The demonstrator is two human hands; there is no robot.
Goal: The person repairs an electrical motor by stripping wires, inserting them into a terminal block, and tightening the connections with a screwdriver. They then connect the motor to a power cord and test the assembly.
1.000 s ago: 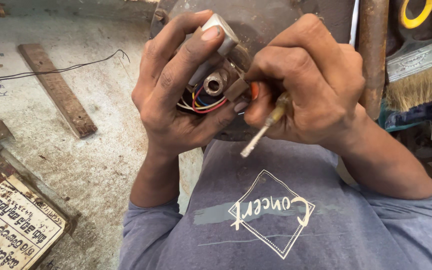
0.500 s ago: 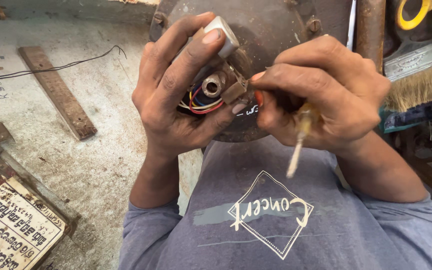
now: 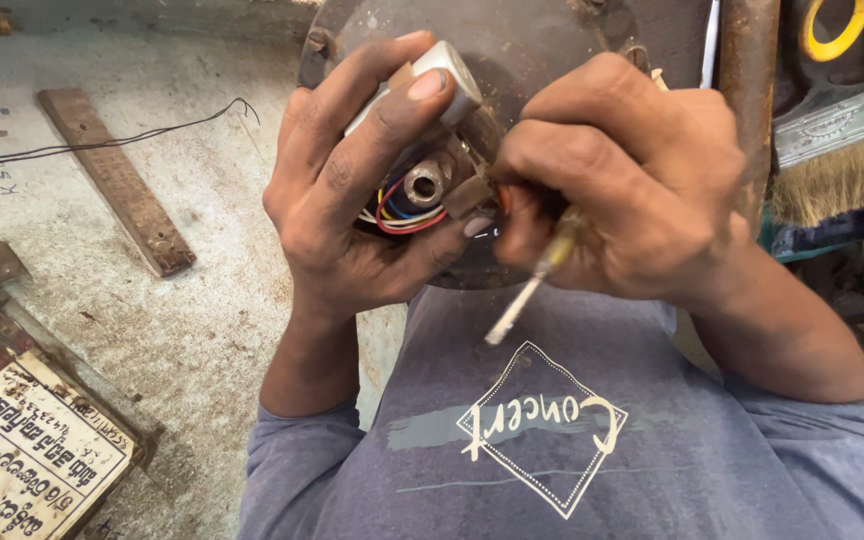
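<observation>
Round dark motor housing [image 3: 512, 60] sits in the person's lap, top centre of view. Left hand [image 3: 362, 190] wraps its near-left edge, fingers curled shut around a small white rectangular block [image 3: 437, 75] pressed against the housing face. Just under that thumb: metal shaft hub [image 3: 424, 185] with coloured wires [image 3: 397, 215] looping around it. Right hand [image 3: 632, 190] is closed in a fist on a screwdriver [image 3: 532, 280] at the housing's lower right edge; metal shank sticks out toward the grey shirt [image 3: 572, 440]. Tip end hidden by fingers. Left of housing: wooden strip [image 3: 117, 180] and thin black wire [image 3: 102, 145] on the concrete surface [image 3: 182, 330]. Right of housing: bristle brush [image 3: 832, 150].
</observation>
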